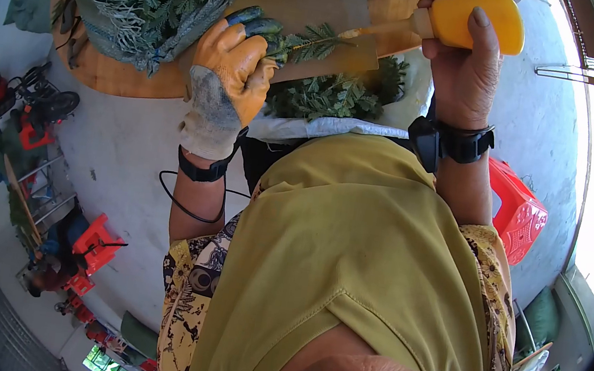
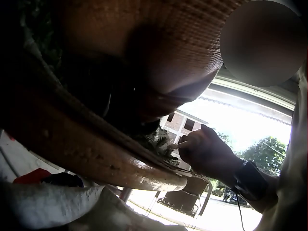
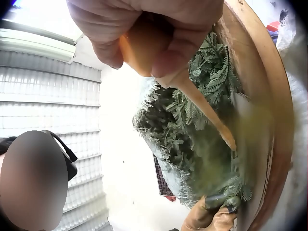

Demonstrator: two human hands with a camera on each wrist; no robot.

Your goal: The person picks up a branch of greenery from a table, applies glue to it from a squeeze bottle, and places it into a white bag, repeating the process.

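My left hand [image 1: 230, 75] wears an orange-and-grey work glove with dark green fingertips [image 1: 263, 26]. It pinches a fir sprig [image 1: 308, 44] that points to the right, over a brown board. My bare right hand [image 1: 465, 73] grips a yellow squeeze bottle [image 1: 494, 24], tilted with its long nozzle [image 1: 389, 29] toward the left hand. The nozzle tip is right at the sprig's outer end. In the right wrist view, thumb and fingers wrap the bottle [image 3: 144, 45], and the nozzle [image 3: 204, 106] slants down toward the glove [image 3: 209, 219]. The left wrist view is mostly dark.
A woven sack [image 1: 120, 19] full of fir sprigs lies on the round wooden table [image 1: 112, 82]. More sprigs [image 1: 331, 96] lie on a white sack [image 1: 304, 128] at my lap. A red plastic stool [image 1: 519, 211] stands beside me on the right.
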